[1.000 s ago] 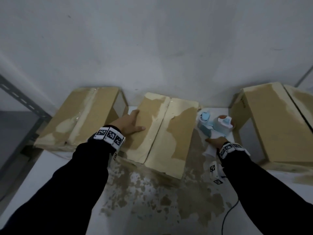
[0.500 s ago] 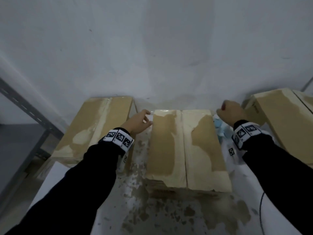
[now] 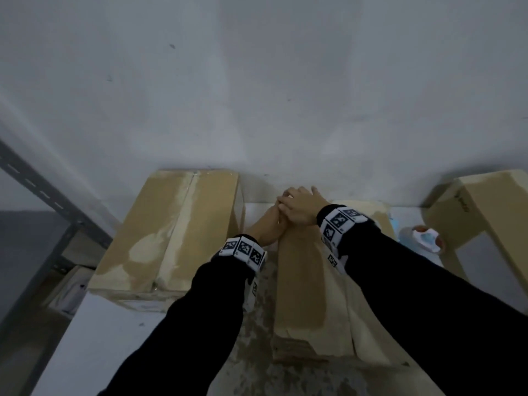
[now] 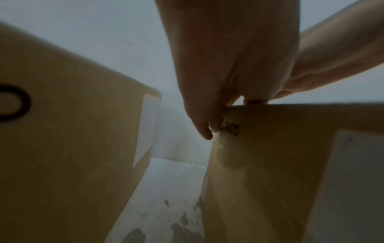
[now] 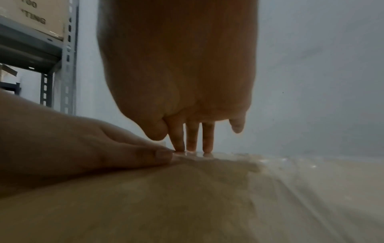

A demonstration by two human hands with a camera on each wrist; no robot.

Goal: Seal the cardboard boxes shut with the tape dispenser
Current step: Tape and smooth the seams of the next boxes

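Note:
The middle cardboard box (image 3: 308, 287) lies in front of me, its flaps down and glossy clear tape on its top. My left hand (image 3: 270, 227) grips its far left corner: the fingers (image 4: 205, 129) hang down the side and the thumb (image 5: 149, 156) lies on top. My right hand (image 3: 297, 207) reaches across above it, and its straight fingertips (image 5: 191, 148) press on the tape at the far edge. The blue and white tape dispenser (image 3: 423, 241) stands on the table to the right of this box, with no hand on it.
A taped box (image 3: 171, 230) stands close on the left, with a narrow gap (image 4: 166, 189) between it and the middle box. Another box (image 3: 491, 221) stands at the right. The white wall runs right behind them. A grey metal shelf frame (image 3: 43, 195) stands at the far left.
My right hand has left the tape dispenser's side and crossed over to the middle box's far left corner, above my left hand. The left hand has shifted from the box's top to that corner.

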